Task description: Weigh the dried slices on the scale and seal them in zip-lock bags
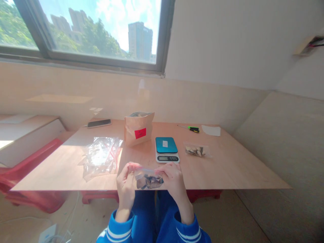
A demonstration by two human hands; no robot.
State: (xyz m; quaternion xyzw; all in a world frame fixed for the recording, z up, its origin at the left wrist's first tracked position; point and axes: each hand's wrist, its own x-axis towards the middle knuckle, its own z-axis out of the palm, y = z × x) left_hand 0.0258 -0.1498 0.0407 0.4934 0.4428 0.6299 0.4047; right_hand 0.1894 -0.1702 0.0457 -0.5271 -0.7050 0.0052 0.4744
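Note:
Between my hands, at the table's front edge, is a small clear zip bag (150, 181) with dark and pale dried pieces in it. My left hand (126, 180) grips its upper left corner by the red-lined seal. On the other side, my right hand (174, 180) pinches the seal near the upper right. Just beyond them lies a kitchen scale (167, 149) with a blue-green plate and a small display. A brown paper pouch (138, 130) with a red label stands open behind my left hand. To the right of the scale rests another filled zip bag (197, 150).
Several flat clear bags (101, 157) are piled on the table's left. A phone (99, 123) lies at the back left. Toward the back right are a screwdriver (193, 129) and a white paper piece (211, 130). Red stools (32, 189) stand beside and under the table.

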